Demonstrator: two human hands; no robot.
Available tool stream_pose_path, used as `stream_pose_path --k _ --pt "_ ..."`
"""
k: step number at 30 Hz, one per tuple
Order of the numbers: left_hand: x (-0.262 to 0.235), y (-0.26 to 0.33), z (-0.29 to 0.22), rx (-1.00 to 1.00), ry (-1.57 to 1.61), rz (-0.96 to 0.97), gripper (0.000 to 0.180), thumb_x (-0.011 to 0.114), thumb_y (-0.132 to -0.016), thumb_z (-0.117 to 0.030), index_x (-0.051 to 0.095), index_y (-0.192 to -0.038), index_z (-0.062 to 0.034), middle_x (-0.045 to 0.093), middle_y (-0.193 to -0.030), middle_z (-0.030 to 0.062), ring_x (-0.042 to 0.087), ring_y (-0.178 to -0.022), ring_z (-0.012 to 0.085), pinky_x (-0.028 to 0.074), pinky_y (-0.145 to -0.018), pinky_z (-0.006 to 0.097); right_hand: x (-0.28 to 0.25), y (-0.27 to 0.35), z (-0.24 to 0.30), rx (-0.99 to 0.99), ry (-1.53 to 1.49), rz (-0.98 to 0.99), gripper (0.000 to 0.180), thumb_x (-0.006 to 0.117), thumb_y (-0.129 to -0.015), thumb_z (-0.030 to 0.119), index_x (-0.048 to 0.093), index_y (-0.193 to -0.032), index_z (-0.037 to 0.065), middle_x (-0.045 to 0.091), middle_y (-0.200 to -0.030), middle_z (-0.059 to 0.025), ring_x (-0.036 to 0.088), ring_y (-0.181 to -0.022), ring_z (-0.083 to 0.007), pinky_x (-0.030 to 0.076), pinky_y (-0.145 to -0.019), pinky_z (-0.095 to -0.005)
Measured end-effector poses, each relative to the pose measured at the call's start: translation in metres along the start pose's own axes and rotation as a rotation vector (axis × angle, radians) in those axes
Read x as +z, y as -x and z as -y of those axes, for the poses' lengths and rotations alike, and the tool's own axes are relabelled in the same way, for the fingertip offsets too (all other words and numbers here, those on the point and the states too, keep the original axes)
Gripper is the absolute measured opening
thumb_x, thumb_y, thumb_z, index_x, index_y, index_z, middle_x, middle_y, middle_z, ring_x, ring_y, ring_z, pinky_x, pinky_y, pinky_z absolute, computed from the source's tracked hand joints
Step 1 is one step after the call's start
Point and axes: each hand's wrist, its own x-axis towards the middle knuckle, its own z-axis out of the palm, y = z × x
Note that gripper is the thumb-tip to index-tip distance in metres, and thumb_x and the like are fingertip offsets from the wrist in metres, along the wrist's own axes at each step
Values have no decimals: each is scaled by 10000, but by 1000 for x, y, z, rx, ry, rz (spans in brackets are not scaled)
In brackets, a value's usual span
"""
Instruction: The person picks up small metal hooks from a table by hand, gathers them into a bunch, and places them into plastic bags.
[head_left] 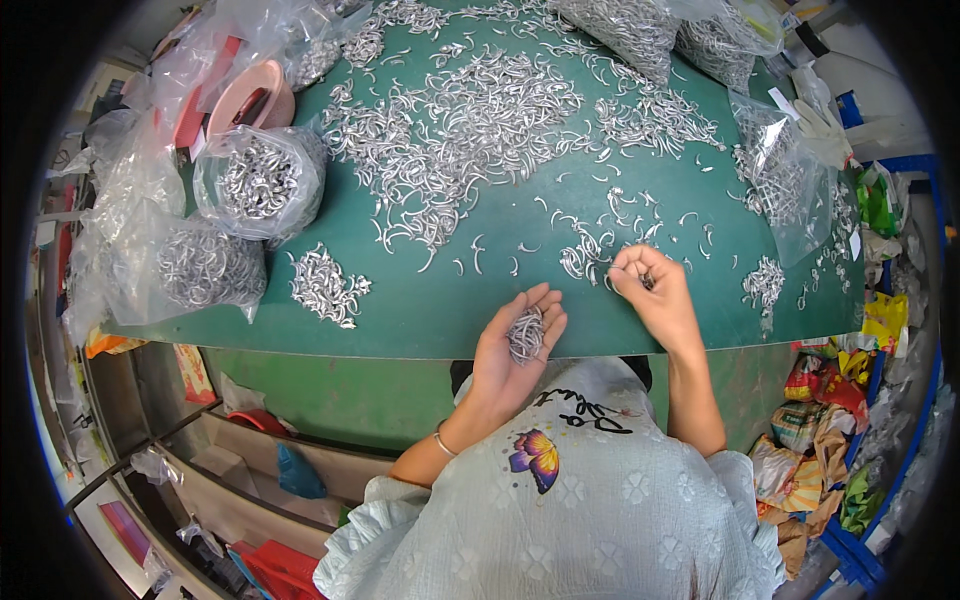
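The left hand (517,340) is lying palm up, cupping a small heap of curved silver metal hooks (526,334) at the green table's (440,320) near edge; beside it, the right hand (652,290) is pinching a few hooks from that table

2 hands (515,345), 1 pink bowl (250,95), 1 green table (420,310), countless metal hooks (460,110)

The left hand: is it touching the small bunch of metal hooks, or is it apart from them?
Touching. The head view shows the left hand open, palm up, at the green table edge, with the bunch of metal hooks lying directly in the palm.
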Motion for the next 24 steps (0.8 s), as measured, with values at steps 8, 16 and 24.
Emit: stream_pose_path --k 8,16,24 --pt "0 1 1 -31 -16 2 257 479 -870 -127 516 -1064 37 589 -992 137 593 -867 197 475 -845 324 7 -8 9 192 -809 213 101 512 -827 55 526 -925 35 380 -565 52 326 -455 -78 274 -401 -159" --pt "-3 -1 3 -38 -59 79 298 465 -881 -156 485 -1093 52 555 -1041 146 555 -933 199 457 -874 320 29 -25 5 -275 668 -98 92 626 -736 119 597 -791 50 595 -729 -136 567 -652 -338 438 -558 -404" --pt "2 -1 3 -46 -33 31 263 479 -871 -132 511 -1070 37 578 -1000 136 587 -873 188 476 -841 319 1 -18 8 199 -158 -91 171 521 -869 172 517 -790 20 416 -574 19 368 -483 -68 303 -428 -197"
